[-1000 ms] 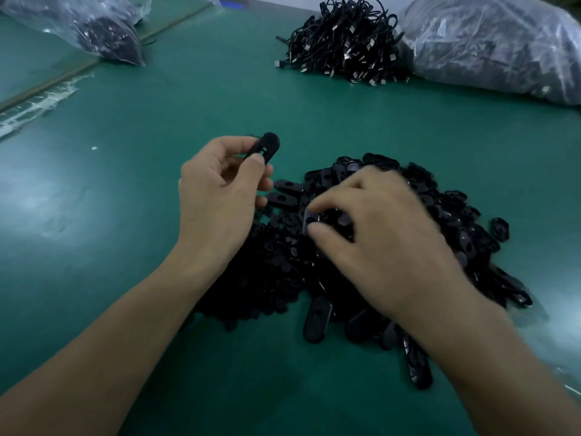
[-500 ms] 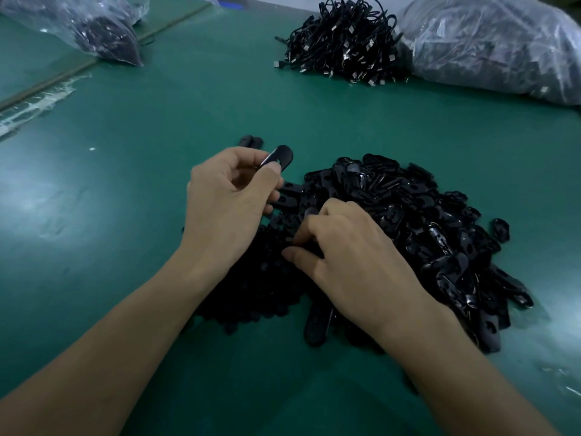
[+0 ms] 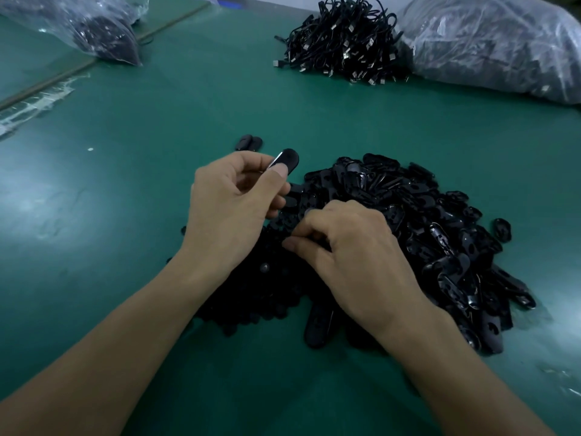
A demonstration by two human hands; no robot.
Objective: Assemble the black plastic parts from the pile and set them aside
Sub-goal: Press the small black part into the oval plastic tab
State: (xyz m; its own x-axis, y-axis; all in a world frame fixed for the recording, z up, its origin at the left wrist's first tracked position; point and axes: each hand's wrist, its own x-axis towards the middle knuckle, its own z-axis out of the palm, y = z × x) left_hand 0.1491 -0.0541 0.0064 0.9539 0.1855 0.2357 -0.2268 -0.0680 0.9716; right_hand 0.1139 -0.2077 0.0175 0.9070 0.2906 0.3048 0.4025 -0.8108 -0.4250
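Observation:
A big pile of black oval plastic parts (image 3: 418, 234) lies on the green table (image 3: 157, 184) in front of me, with smaller dark round pieces (image 3: 264, 297) heaped at its left side. My left hand (image 3: 232, 212) pinches one black oval part (image 3: 287, 159) between thumb and fingers above the pile's left edge. My right hand (image 3: 352, 262) rests on the pile with curled fingers digging among the small pieces; what its fingertips hold is hidden. Two assembled black parts (image 3: 249, 143) lie apart on the table, just beyond my left hand.
A tangle of black USB cables (image 3: 342, 42) sits at the back centre. A large clear bag of dark items (image 3: 496, 45) lies at the back right, another clear bag (image 3: 94, 29) at the back left. A table seam (image 3: 78, 67) runs diagonally at the left.
My right hand drew back toward me from the pile's middle to the small pieces at its left. My left hand shifted slightly right with its part, uncovering the two set-aside parts.

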